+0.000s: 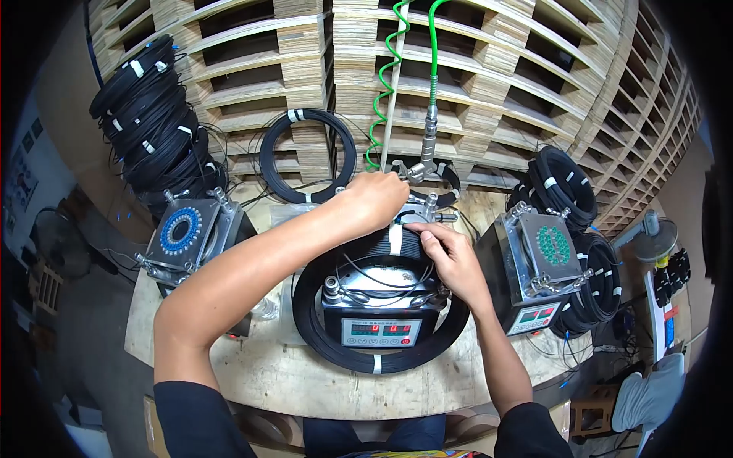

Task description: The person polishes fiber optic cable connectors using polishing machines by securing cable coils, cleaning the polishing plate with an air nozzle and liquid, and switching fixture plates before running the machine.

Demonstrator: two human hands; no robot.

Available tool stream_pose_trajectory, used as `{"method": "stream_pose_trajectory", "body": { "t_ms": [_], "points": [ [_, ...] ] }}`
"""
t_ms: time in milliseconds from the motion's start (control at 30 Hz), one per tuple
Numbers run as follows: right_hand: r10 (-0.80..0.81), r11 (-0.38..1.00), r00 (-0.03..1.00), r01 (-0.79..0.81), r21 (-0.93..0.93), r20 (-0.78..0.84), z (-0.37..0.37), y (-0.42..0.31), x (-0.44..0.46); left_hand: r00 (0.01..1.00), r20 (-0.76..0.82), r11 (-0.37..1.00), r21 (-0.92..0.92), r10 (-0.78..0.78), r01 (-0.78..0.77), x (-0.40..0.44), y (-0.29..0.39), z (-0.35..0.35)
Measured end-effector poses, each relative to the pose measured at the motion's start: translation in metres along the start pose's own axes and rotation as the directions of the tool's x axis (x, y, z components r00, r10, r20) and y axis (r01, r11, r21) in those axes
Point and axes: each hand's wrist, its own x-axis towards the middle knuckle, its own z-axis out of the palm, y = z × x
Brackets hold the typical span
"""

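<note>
A machine with a red digital display (380, 333) stands at the middle of the wooden table, with a coil of black cable (377, 362) around it. My left hand (377, 200) is closed over the machine's far part, beside a metal air fitting; what its fingers hold is hidden. Just to the right, my right hand (449, 258) has its thumb and forefinger close together at the white-taped cable bundle (396, 239) on top of the machine. Whatever lies between those fingertips is too small to make out.
Similar machines stand left, with a blue ring (181, 231), and right, with green pieces (553, 245). Black coils are piled left (149, 122) and right (599, 282); another coil (267, 156) leans at the back. A green hose (434, 46) hangs before wooden pallets (489, 69).
</note>
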Motion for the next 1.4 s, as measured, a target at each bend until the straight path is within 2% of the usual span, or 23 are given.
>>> {"method": "stream_pose_trajectory", "body": {
  "t_ms": [33, 67, 167, 400, 567, 667, 700, 733, 767, 800, 833, 867, 933, 1000, 1033, 1067, 1133, 1167, 1200, 1267, 1333, 1367, 1400],
  "points": [
    [0.001, 1.0, 1.0, -0.001, -0.002, -0.001, 0.0, -0.002, 0.0, 0.998, 0.063, 1.0, -0.017, -0.008, 0.009, -0.001, 0.001, -0.002],
    [0.005, 1.0, 1.0, -0.005, -0.002, -0.001, 0.0, -0.003, 0.0, 0.998, 0.062, 1.0, -0.021, -0.001, 0.002, -0.001, 0.001, -0.005],
    [0.04, 0.999, 0.999, -0.04, -0.018, 0.014, 0.0, -0.002, -0.001, 0.97, 0.239, 0.991, -0.114, -0.035, 0.064, 0.004, -0.006, -0.012],
    [0.016, 0.999, 1.0, -0.016, -0.037, 0.0, 0.0, 0.0, 0.0, 0.974, 0.221, 0.996, 0.054, 0.059, -0.072, 0.009, -0.007, -0.009],
    [-0.037, 0.998, 0.998, 0.035, -0.049, -0.043, 0.005, 0.007, -0.002, 0.981, 0.178, 0.997, -0.019, 0.075, -0.073, 0.014, -0.011, 0.008],
    [-0.044, 0.997, 0.998, 0.042, -0.061, -0.038, 0.003, 0.008, -0.002, 0.977, 0.211, 0.998, -0.059, 0.043, -0.031, 0.007, -0.007, -0.006],
    [-0.036, 0.999, 0.998, 0.035, -0.021, -0.046, 0.003, 0.011, -0.003, 0.986, 0.167, 0.996, -0.087, 0.023, -0.008, 0.008, -0.015, 0.003],
    [-0.025, 0.999, 0.998, 0.026, 0.022, -0.053, 0.003, 0.012, -0.004, 0.977, 0.189, 0.988, -0.138, 0.096, -0.07, 0.014, -0.031, 0.013],
    [0.033, 0.99, 0.998, -0.025, 0.142, -0.048, -0.001, 0.006, -0.004, 0.971, 0.232, 0.982, -0.186, 0.066, -0.022, 0.019, -0.041, 0.011],
    [-0.036, 0.968, 0.989, 0.07, 0.242, -0.145, -0.002, 0.018, 0.002, 0.96, 0.278, 0.972, -0.233, 0.041, 0.026, 0.021, -0.047, 0.01],
    [-0.011, 0.966, 0.979, 0.063, 0.25, -0.202, -0.008, 0.023, 0.007, 0.98, 0.179, 0.911, -0.412, 0.089, -0.007, 0.017, -0.051, 0.011],
    [0.014, 0.965, 0.966, 0.054, 0.258, -0.256, -0.016, 0.028, 0.012, 0.992, 0.113, 0.885, -0.465, 0.047, 0.011, 0.016, -0.052, 0.014],
    [-0.09, 0.996, 0.948, 0.078, -0.053, -0.304, -0.033, 0.044, 0.028, 0.994, 0.084, 0.842, -0.539, 0.064, -0.008, 0.019, -0.057, 0.041],
    [-0.029, 0.981, 0.971, -0.018, -0.195, -0.236, -0.045, 0.059, 0.05, 0.914, 0.378, 0.802, -0.493, -0.15, 0.336, 0.017, -0.035, 0.027],
    [0.008, 0.965, 0.991, -0.043, -0.258, -0.137, -0.047, 0.071, 0.062, 0.983, 0.185, 0.783, -0.611, -0.008, 0.122, 0.026, -0.062, 0.059],
    [0.048, 0.945, 0.998, -0.058, -0.322, -0.04, -0.047, 0.082, 0.074, 0.979, 0.204, 0.733, -0.667, 0.004, 0.136, 0.026, -0.06, 0.057],
    [0.124, 0.915, 0.992, -0.1, -0.391, 0.036, -0.038, 0.091, 0.092, 0.969, 0.247, 0.822, -0.55, -0.009, 0.148, 0.026, -0.062, 0.061],
    [0.151, 0.881, 0.984, -0.092, -0.464, 0.093, -0.033, 0.092, 0.102, 0.944, 0.321, 0.852, -0.468, -0.081, 0.232, 0.032, -0.066, 0.064],
    [0.185, 0.843, 0.972, -0.079, -0.532, 0.148, -0.029, 0.094, 0.111, 0.955, 0.295, 0.837, -0.522, -0.005, 0.166, 0.033, -0.069, 0.064],
    [0.33, 0.732, 0.932, -0.152, -0.664, 0.152, -0.019, 0.082, 0.121, 0.96, 0.278, 0.801, -0.582, 0.036, 0.139, 0.034, -0.074, 0.069],
    [0.455, 0.695, 0.875, -0.234, -0.679, 0.165, -0.021, 0.067, 0.13, 0.956, 0.292, 0.813, -0.565, 0.038, 0.141, 0.034, -0.07, 0.064],
    [0.458, 0.696, 0.873, -0.235, -0.679, 0.167, -0.023, 0.061, 0.133, 0.951, 0.306, 0.824, -0.547, 0.033, 0.147, 0.033, -0.067, 0.061],
    [0.529, 0.681, 0.824, -0.271, -0.68, 0.202, -0.025, 0.057, 0.137, 0.95, 0.31, 0.824, -0.546, 0.032, 0.15, 0.033, -0.067, 0.062]
  ]
}}
